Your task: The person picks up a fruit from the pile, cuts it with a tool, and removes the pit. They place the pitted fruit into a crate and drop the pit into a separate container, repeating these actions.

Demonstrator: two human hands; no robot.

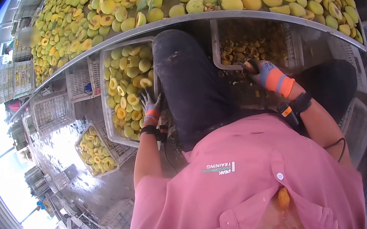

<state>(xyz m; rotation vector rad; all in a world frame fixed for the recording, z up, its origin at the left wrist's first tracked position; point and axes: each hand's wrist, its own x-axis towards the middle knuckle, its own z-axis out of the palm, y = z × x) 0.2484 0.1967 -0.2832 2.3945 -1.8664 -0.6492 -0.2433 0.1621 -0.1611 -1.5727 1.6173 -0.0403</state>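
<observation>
My left hand (151,105), in a grey glove with an orange cuff, has its fingers spread at the right rim of a white plastic crate (105,90). Beside those fingers lie halved yellow-green stone fruits (132,99), some with orange hollows facing up. My right hand (260,72), in a matching glove, is curled at the near rim of another crate (217,44). Something dark shows at its fingertips, but I cannot make out what it is. Brown fruit stones and scraps (249,49) fill part of that crate.
A wide metal-edged table (170,22) heaped with whole and halved fruit (194,5) spans the front. My dark-trousered knee (181,63) rises between the two crates. Another fruit crate (96,150) stands on the floor at left, with stacked crates (52,114) beyond it.
</observation>
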